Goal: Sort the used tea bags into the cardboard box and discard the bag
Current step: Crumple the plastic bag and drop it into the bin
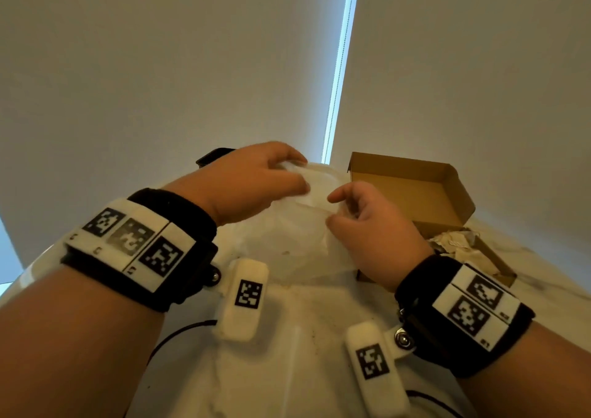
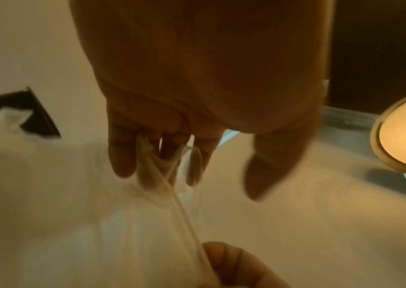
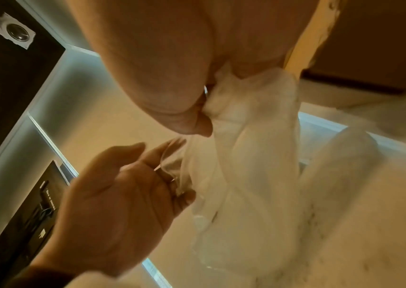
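Head view: both hands hold a thin clear plastic bag (image 1: 297,225) up over the white marble table (image 1: 287,337), left hand (image 1: 252,180) with fingers curled into the bag's upper edge, right hand (image 1: 367,222) pinching the edge just beside it. The open cardboard box (image 1: 425,190) sits on the table right of the bag, crumpled used tea bags (image 1: 460,244) lying in its near end. Right wrist view shows bag film bunched in the right hand's grip (image 3: 221,101).

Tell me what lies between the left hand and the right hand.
Only the thin plastic bag spans the gap: the left hand and right hand both grip its top edge. The head view shows it; the cardboard box sits off to the right.
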Motion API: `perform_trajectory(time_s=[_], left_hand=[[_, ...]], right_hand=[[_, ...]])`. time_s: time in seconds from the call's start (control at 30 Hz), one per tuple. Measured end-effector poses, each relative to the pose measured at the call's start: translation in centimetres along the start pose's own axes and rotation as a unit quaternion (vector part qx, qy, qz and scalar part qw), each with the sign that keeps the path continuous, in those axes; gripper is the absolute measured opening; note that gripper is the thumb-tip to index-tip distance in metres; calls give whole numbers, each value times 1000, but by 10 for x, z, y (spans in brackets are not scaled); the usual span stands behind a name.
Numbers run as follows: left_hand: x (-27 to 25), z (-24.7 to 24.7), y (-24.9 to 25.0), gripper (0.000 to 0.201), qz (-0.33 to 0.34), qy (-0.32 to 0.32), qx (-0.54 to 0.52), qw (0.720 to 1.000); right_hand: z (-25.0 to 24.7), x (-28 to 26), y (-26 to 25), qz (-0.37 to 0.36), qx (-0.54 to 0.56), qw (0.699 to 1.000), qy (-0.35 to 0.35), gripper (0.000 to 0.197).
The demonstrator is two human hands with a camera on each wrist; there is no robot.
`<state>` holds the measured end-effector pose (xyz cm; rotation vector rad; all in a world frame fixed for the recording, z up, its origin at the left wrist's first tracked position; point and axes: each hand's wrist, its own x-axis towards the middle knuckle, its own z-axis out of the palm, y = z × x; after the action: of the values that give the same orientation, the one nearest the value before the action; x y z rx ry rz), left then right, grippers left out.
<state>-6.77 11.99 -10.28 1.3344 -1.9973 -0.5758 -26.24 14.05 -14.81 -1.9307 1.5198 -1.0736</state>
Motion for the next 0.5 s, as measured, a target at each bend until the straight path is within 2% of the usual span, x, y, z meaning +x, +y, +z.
perform_trajectory(time_s=[0.1, 0.17, 0.23, 0.33, 0.37, 0.4, 0.43, 0.5], left_hand=[[-3, 2, 4, 96, 12, -110, 114, 987], [-1, 11, 4, 117, 2, -126, 175, 977], [0, 22, 4, 123, -1, -121, 216, 969], [0, 38, 7, 120, 12, -109, 283, 953], [0, 43, 8, 118, 19, -101, 293, 951], [-1, 46, 10, 115, 27, -93, 292, 951], [-1, 49, 12, 111, 33, -86, 281, 955], [0, 52, 14, 96, 59, -64, 233, 969]], right_hand=[[-2, 5, 8, 10, 41, 998, 38, 23], [-1, 8, 11, 25, 78, 995, 56, 26], [0, 8, 12, 29, 120, 989, 78, 31], [-1, 10, 15, 28, 193, 975, 111, 38], [0, 11, 16, 50, 245, 961, 115, 38], [1, 12, 15, 85, 324, 936, 112, 38], [1, 13, 14, 124, 412, 897, 97, 35], [3, 14, 13, 174, 552, 815, 20, 32]])
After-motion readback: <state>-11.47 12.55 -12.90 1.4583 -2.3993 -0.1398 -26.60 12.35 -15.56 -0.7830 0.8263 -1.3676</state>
